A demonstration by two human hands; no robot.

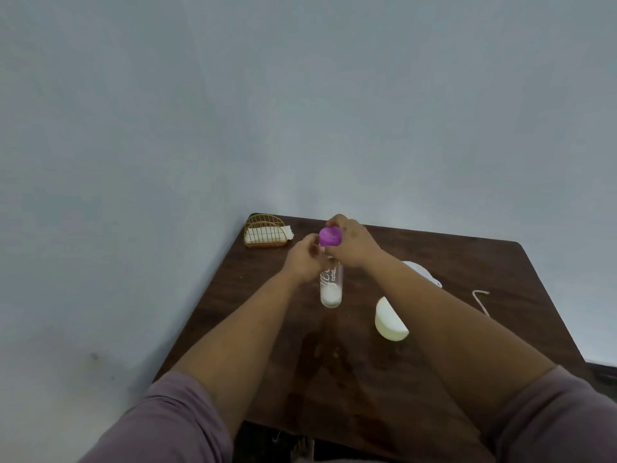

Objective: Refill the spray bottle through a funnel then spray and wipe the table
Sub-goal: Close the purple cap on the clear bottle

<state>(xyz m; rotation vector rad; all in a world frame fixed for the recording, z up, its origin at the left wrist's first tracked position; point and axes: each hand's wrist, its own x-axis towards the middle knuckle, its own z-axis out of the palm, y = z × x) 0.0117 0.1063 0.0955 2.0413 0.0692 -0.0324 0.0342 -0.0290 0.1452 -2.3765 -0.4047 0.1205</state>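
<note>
A clear bottle [331, 289] with white lettering stands upright on the dark wooden table [500, 272], white liquid at its bottom. A purple funnel [330, 236] sits at its neck. My left hand [302, 262] grips the top of the bottle from the left. My right hand [352, 243] holds the funnel from the right, fingers curled round its rim. The bottle's neck is hidden behind my hands.
A white cup [390, 320] stands right of the bottle, partly behind my right forearm. A white object [422, 272] lies behind that arm. A thin pink tube [480, 300] lies at the right. A gold wire holder [265, 230] with white napkins sits at the far left corner. Wet patches [329, 355] mark the near tabletop.
</note>
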